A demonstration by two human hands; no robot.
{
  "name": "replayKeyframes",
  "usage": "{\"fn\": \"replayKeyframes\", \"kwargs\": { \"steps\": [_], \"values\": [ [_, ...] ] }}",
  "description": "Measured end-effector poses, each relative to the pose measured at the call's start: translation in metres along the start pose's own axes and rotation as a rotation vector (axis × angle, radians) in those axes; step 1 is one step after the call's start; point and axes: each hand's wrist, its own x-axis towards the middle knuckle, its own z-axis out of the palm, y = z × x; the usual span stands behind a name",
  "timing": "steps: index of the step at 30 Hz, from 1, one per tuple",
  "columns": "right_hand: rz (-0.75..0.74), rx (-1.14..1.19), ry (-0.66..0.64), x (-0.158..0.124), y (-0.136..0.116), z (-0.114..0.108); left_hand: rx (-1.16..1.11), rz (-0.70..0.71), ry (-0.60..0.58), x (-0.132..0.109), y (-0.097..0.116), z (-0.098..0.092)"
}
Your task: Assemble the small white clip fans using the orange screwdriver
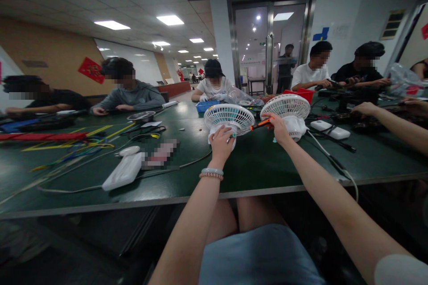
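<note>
the left hand (221, 141) has its grip closed around the lower body of a small white fan (229, 117), fingers wrapped over the front and thumb behind. the fan stands upright on the bench (261, 164) just above the middle of the frame, with its round grille tilted up. the right hand (279, 128) has its grip closed on an orange-handled screwdriver (261, 123). the handle lies level and points left toward the rim of the held fan; whether the tip touches it cannot be told. just behind the right hand, right of centre, stands a second fan (285, 106) of the same kind. no brand or label can be read on either fan. a beaded bracelet (211, 173) sits on the left wrist.

a white cable (334, 164) trails from the second fan toward the lower right edge of the bench. near it lies a white block (330, 129). at lower left lies a white casing (122, 171), with coloured wires (76, 147) further left. behind the fans are a blue tray (204, 106) and a red tray (301, 93). other people sit around the bench, and a co-worker's hand (366, 108) reaches in from the right.

on the wall at upper left hangs a red paper square (91, 70), its character too small to read. a blue mark (321, 34) sits right of the glass door (269, 44), illegible.
</note>
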Motion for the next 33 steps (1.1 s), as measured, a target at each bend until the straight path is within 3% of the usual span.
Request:
{"fn": "replayKeyframes", "kwargs": {
  "steps": [7,13,19,26,33],
  "values": [
    [0.045,-0.059,0.081,-0.003,-0.007,0.005,0.015,-0.017,-0.021,0.000,0.002,-0.002],
    [0.044,0.045,0.093,0.003,-0.007,0.008,0.020,-0.003,0.000,0.003,0.001,-0.004],
    [0.188,0.154,0.020,0.010,-0.002,0.003,0.017,-0.005,-0.002,0.006,-0.001,-0.003],
    [0.278,0.467,-0.097,0.012,0.001,-0.002,0.019,-0.003,-0.001,0.007,-0.002,-0.001],
    [0.296,0.332,0.002,0.013,0.004,-0.005,0.011,0.000,0.005,0.007,-0.001,-0.001]
  ]
}}
